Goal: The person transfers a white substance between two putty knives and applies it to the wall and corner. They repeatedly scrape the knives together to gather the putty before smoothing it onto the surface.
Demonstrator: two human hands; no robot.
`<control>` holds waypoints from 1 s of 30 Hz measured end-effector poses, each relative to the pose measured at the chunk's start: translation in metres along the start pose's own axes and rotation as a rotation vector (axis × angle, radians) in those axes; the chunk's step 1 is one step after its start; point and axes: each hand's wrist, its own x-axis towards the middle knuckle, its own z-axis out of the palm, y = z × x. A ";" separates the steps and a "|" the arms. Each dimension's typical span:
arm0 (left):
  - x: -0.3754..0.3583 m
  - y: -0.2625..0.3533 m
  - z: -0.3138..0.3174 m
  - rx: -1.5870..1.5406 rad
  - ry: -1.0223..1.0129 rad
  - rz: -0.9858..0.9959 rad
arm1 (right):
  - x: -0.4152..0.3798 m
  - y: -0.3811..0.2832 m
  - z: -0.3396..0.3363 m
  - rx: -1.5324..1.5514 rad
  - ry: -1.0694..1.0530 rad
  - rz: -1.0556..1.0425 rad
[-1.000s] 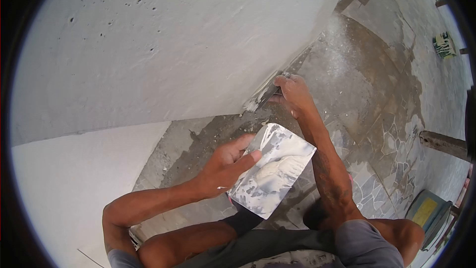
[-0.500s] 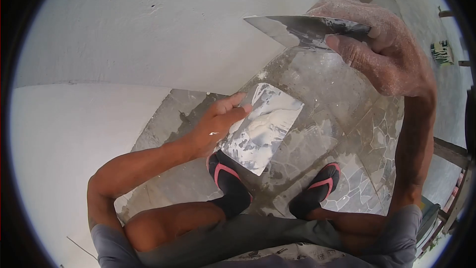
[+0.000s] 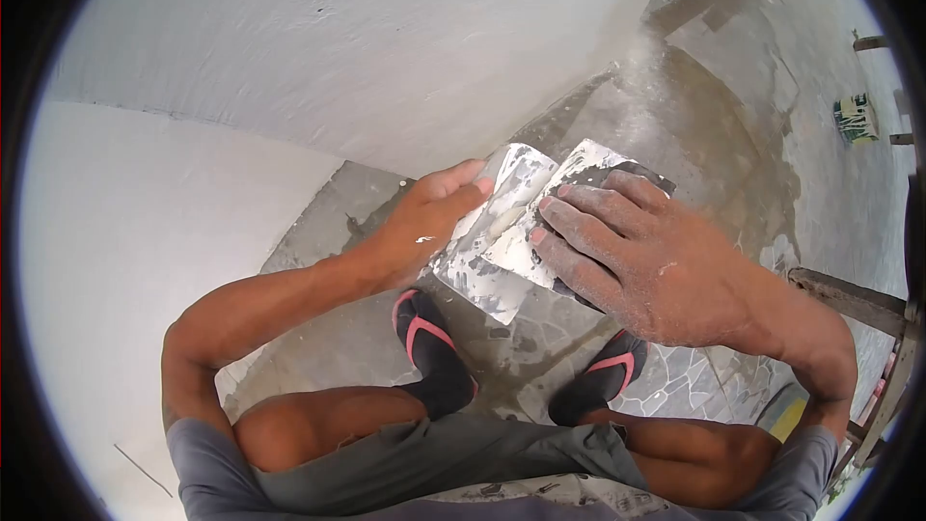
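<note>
My left hand (image 3: 434, 217) grips the edge of a flat metal plate (image 3: 482, 275) smeared with white paste, thumb on top. My right hand (image 3: 632, 251), dusted with white powder, is closed on a second blade (image 3: 588, 159), its fingers laid along the blade's coated upper face. The front edge of that blade overlaps the right part of the plate, over a ridge of paste. Both tools are held above my feet, in front of the wall corner.
Pale walls (image 3: 367, 39) rise ahead and at the left. The stone-tiled floor (image 3: 714, 125) has wet patches and white dust. Wooden bars (image 3: 849, 301) stand at the right, and a printed container (image 3: 856, 119) lies farther back.
My right hand has come down and left from the upper right, bringing its blade onto the plate. It has turned so its back faces up. My left hand still holds the plate.
</note>
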 end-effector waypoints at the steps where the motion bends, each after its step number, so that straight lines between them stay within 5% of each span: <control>1: 0.000 0.000 0.000 -0.015 -0.012 -0.012 | 0.000 -0.002 0.004 -0.002 -0.028 0.001; 7: 0.007 -0.003 0.000 -0.016 -0.122 0.027 | 0.000 -0.005 0.024 -0.095 0.125 -0.082; 30: 0.001 -0.032 -0.003 -0.049 0.052 -0.062 | -0.022 0.004 0.025 -0.019 -0.130 -0.137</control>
